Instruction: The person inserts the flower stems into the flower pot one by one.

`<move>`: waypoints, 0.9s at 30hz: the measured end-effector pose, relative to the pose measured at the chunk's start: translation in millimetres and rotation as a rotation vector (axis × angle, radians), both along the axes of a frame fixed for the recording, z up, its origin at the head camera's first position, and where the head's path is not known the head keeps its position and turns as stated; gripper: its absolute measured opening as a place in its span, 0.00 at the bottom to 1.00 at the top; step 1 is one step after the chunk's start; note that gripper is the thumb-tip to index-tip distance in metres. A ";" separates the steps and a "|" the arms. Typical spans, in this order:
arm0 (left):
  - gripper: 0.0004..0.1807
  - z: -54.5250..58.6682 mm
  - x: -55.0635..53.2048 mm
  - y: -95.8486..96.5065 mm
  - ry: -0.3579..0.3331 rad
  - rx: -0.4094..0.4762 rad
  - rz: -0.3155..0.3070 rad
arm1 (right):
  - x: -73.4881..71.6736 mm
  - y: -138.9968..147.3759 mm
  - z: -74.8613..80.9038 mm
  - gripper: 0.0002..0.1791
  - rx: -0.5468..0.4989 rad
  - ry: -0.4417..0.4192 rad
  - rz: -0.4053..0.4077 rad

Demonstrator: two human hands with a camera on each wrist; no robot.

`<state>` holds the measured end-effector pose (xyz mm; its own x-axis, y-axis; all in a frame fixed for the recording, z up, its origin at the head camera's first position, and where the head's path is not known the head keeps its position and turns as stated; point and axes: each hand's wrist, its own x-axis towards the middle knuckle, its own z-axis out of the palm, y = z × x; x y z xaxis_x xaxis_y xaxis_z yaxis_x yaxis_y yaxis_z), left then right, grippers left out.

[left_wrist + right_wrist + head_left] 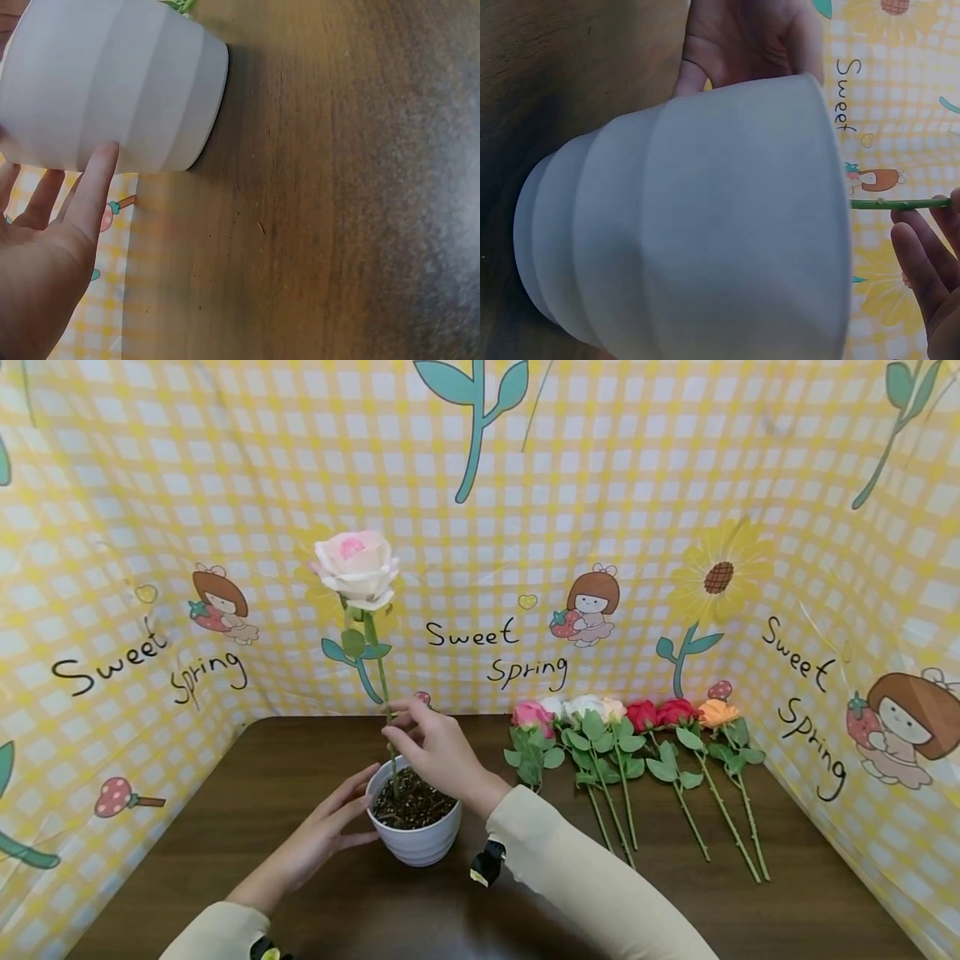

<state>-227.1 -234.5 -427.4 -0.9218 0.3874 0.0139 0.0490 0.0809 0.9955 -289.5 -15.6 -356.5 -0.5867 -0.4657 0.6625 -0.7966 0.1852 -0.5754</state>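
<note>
A pale pink-and-white rose (358, 570) stands upright on a long green stem, its lower end in the dark soil (420, 808) of a white ribbed pot (422, 846). My right hand (441, 753) pinches the stem between thumb and fingers, a little above the pot's rim. In the right wrist view the green stem (870, 204) runs from behind the rim to these fingertips (906, 238). Along the pot's left side rests my left hand (330, 828), fingers extended. The left wrist view has its thumb (97, 180) against the ribbed wall, other fingers partly hidden behind the pot.
To the right, several cut roses lie in a row on the dark wooden table (330, 918): a pink rose (532, 717), white ones, a red rose (677, 713) and an orange rose (718, 713). A yellow checked cloth (480, 568) walls in the back and sides.
</note>
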 end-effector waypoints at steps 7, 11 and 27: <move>0.31 1.5 2.0 0.0 -0.006 -0.002 -0.001 | -0.9 -4.5 -8.8 0.12 0.049 0.048 0.006; 0.31 1.9 2.2 0.4 -0.009 -0.002 0.002 | -1.3 -5.3 -10.7 0.12 0.052 0.039 0.003; 0.31 3.0 3.1 0.6 0.001 -0.003 -0.009 | -4.4 -5.4 -31.5 0.12 0.088 -0.038 0.031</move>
